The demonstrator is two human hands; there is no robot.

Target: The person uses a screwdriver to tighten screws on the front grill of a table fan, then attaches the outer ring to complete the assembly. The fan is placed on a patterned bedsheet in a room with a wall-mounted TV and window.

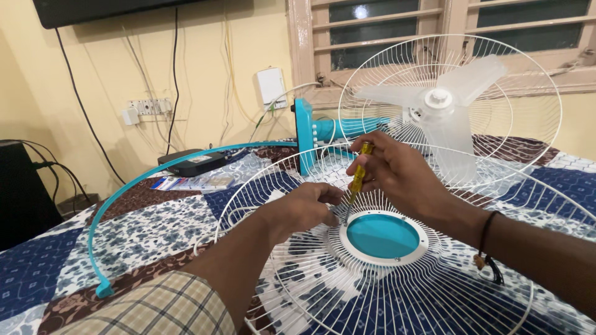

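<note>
Head view: right hand [397,170] fist-closed on yellow-handled screwdriver [358,177], shaft near upright with tip down at the left rim of the teal hub cap [382,236] on the front fan grille [434,298], left hand [304,208] curled just beside the tip, pinching something I can't make out

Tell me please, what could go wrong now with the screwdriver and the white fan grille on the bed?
1. The right hand holds the yellow screwdriver with its tip near the left hand fingers; a slip could jab them.
2. The front grille lies on a soft quilt, so pressing down may bend its thin wires or let it shift.
3. The fan blades stand close behind the right hand; a sudden pull back might knock them.
</note>
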